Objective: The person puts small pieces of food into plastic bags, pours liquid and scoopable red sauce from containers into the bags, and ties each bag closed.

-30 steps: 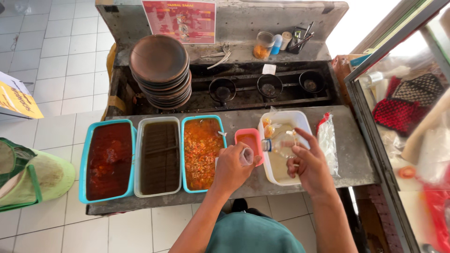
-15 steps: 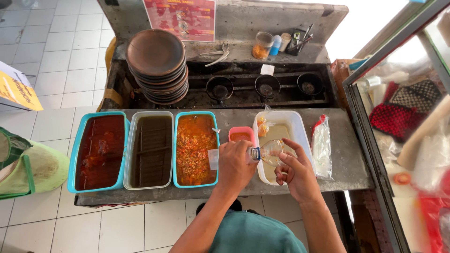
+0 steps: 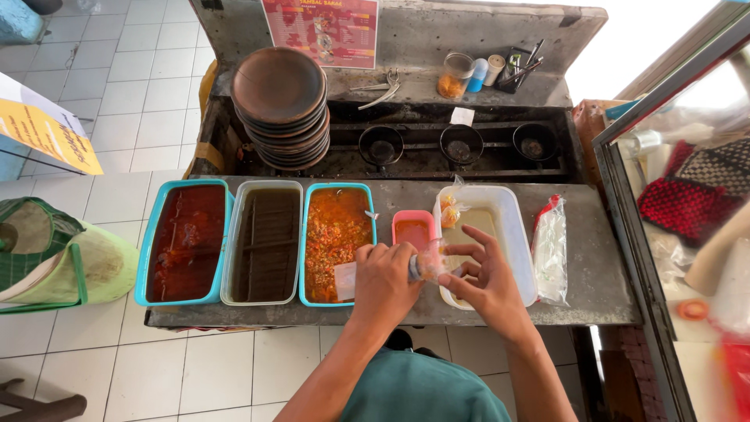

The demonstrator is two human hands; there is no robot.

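The bench runs across the middle of the frame, carrying three sauce tubs at left and centre, a small pink tub and a white tub right of centre. In the lower centre both hands meet over the white tub's near corner, working a small clear bag of orange sauce.

The likeliest slip, as I judge it, is the bag bursting or sliding out: it is thin, slick and full, and too hard a pinch or twist at its neck could squirt sauce over the bench or fingers. Held above the tub's edge, a drop could land half outside it.

The left hand reaches up from the bottom of the frame, knuckles upward, its grip clamped on the bag. The right hand comes in from the lower right, thumb and forefinger pinching at the bag's end, the other fingers fanned apart above it.
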